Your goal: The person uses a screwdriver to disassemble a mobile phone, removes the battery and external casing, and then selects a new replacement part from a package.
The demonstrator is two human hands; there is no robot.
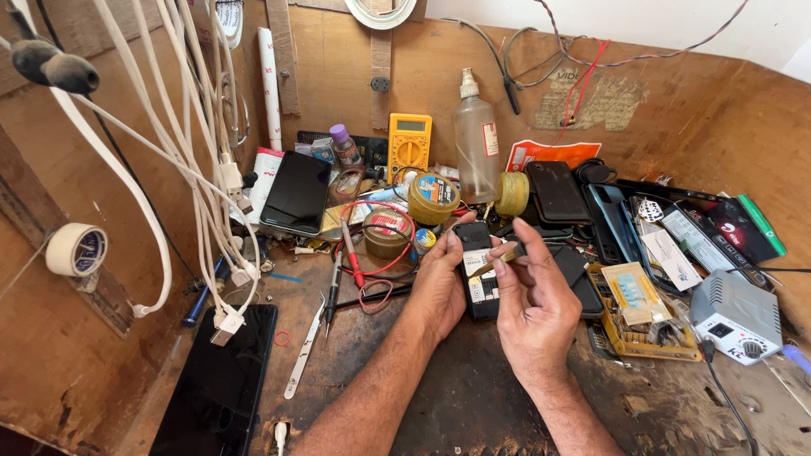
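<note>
My left hand [439,283] grips a small black phone [479,274] with its back open, held flat over the worn bench near the middle. My right hand [534,308] pinches a thin yellowish tool [494,263] whose tip rests on the phone's upper part. Both forearms come in from the bottom edge.
A yellow multimeter [410,143], a clear bottle [476,139] and round tins [432,198] stand behind. Black phones lie at left [297,192] and bottom left [221,380]. White cables [207,169] hang at left. Tweezers [304,350] lie nearby. A grey power unit [737,317] sits right.
</note>
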